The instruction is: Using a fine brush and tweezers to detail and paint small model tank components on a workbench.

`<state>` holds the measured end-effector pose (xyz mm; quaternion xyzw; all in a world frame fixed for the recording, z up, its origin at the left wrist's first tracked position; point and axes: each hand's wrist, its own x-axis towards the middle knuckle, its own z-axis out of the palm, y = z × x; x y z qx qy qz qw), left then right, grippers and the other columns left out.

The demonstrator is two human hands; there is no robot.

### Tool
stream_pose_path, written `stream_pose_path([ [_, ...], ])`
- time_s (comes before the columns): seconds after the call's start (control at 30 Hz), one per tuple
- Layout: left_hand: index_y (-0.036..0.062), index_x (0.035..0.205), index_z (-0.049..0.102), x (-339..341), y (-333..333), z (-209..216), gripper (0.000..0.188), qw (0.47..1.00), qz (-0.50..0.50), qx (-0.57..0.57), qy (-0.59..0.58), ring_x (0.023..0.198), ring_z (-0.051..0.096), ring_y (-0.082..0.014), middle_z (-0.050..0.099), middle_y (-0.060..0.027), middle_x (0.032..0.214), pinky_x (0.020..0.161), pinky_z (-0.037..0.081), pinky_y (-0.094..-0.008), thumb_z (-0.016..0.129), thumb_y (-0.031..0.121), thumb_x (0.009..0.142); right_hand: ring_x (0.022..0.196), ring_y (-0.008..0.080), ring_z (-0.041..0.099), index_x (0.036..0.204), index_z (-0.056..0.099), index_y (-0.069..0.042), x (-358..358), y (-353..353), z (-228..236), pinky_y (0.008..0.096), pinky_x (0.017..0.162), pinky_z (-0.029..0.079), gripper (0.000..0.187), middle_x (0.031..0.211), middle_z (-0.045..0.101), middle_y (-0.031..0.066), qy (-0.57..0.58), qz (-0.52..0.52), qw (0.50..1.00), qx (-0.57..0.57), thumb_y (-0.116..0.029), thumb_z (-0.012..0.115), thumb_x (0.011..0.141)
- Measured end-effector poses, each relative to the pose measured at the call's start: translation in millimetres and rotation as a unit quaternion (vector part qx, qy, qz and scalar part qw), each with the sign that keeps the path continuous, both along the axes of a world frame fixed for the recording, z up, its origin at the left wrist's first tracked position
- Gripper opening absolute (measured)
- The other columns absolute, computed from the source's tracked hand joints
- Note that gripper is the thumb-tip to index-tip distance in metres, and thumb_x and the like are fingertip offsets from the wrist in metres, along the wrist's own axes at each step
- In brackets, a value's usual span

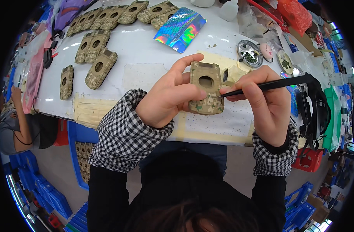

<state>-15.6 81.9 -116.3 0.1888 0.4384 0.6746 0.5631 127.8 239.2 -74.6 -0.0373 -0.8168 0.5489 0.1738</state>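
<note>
My left hand [158,97] holds a camouflage-patterned model tank hull [205,105] above the near edge of the table, with the thumb pressed on its top. The hull has a round hole in its upper face. My right hand [269,106] grips black tweezers [279,82] like a pen. Their tips touch or nearly touch the hull's top beside my left thumb. Whether the tips hold a tiny part is too small to tell. Just behind my right fingers lies a small pale block-shaped piece [235,73].
Several similar hulls [101,69] stand at the far left. A shiny rainbow foil bag [181,30] lies at the back, and a round metal dish [249,53] with small dark green bits is at the back right. A blue crate [71,133] with hulls sits below the table's left side.
</note>
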Motion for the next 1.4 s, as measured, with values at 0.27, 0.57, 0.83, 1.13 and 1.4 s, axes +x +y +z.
stream_pose_path([
  [0.27,0.0038,0.149,0.019,-0.5,-0.1,-3.1,0.076,1.000,0.002,0.003,0.003,0.120,0.054,-0.0280,0.050,-0.0192,0.132,0.101,0.044,-0.0391,0.051,0.001,0.080,0.087,0.0208,0.069,0.095,0.052,0.004,0.2,1.2,-1.2,0.0280,0.076,0.057,0.022,0.088,0.065,0.0131,0.005,0.010,1.000,0.017,-0.018,0.050,0.100],
  [0.57,0.0038,0.149,0.020,-0.8,-0.1,-6.1,0.075,1.000,0.003,0.013,0.005,0.119,0.055,-0.0284,0.051,-0.0194,0.131,0.101,0.044,-0.0396,0.052,0.002,0.080,0.085,0.0203,0.069,0.094,0.052,0.003,0.5,1.0,-0.1,0.0280,0.074,0.056,0.023,0.087,0.066,0.0145,0.002,0.006,0.999,0.036,-0.019,0.050,0.100],
  [0.83,0.0039,0.148,0.021,-1.7,-0.4,-5.0,0.074,1.000,-0.006,0.010,-0.004,0.119,0.054,-0.0282,0.050,-0.0195,0.132,0.101,0.044,-0.0399,0.051,0.001,0.081,0.084,0.0202,0.069,0.094,0.051,0.004,-0.3,0.3,-0.8,0.0279,0.074,0.056,0.022,0.087,0.066,0.0153,0.012,0.007,1.000,0.025,-0.018,0.050,0.100],
  [1.13,0.0036,0.148,0.019,-2.4,-0.3,-7.3,0.074,1.000,-0.007,0.015,-0.007,0.114,0.058,-0.0320,0.051,-0.0210,0.130,0.099,0.046,-0.0411,0.050,0.000,0.081,0.085,0.0212,0.069,0.095,0.051,0.004,0.9,0.9,-1.5,0.0282,0.074,0.056,0.023,0.088,0.063,0.0135,0.014,0.013,0.999,0.025,-0.018,0.051,0.100],
  [1.4,0.0031,0.148,0.018,-2.3,0.0,-8.3,0.074,1.000,-0.007,0.023,-0.012,0.112,0.060,-0.0341,0.051,-0.0225,0.129,0.098,0.047,-0.0417,0.049,-0.001,0.081,0.085,0.0215,0.068,0.094,0.052,0.004,1.7,1.3,-1.7,0.0281,0.074,0.056,0.024,0.089,0.061,0.0132,0.026,0.021,0.999,0.034,-0.018,0.052,0.099],
])
